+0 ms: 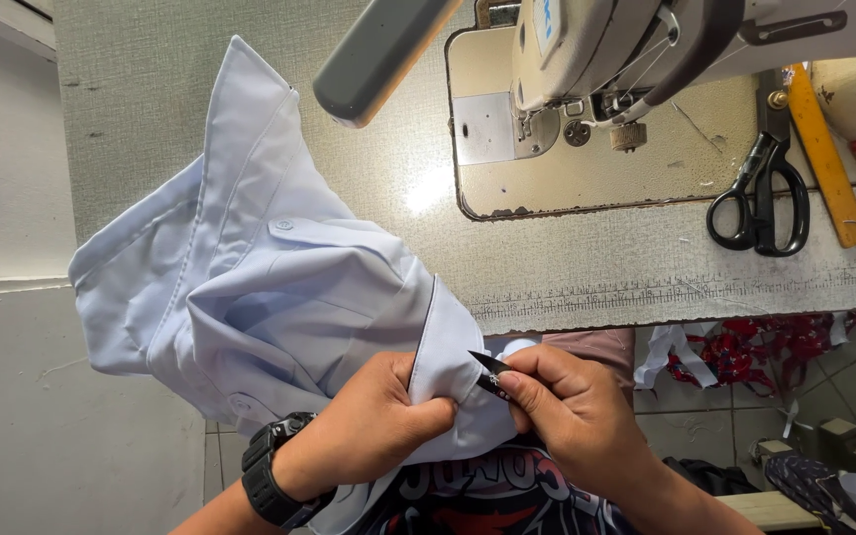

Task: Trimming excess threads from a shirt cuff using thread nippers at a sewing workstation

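left hand point(374, 431) is gripping light blue shirt point(260, 287) (hanging over worktop point(646, 267) front edge) | right hand point(572, 411) is pinching small black thread snips point(488, 374) at shirt edge | black scissors point(760, 193) are lying near right edge

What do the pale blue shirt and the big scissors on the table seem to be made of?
The pale blue shirt looks like thin woven cloth, perhaps cotton blend: matte, with soft folds and stitched seams. The scissors seem to be dark metal blades with glossy black handles, maybe painted or plastic-coated; the look leaves that open.
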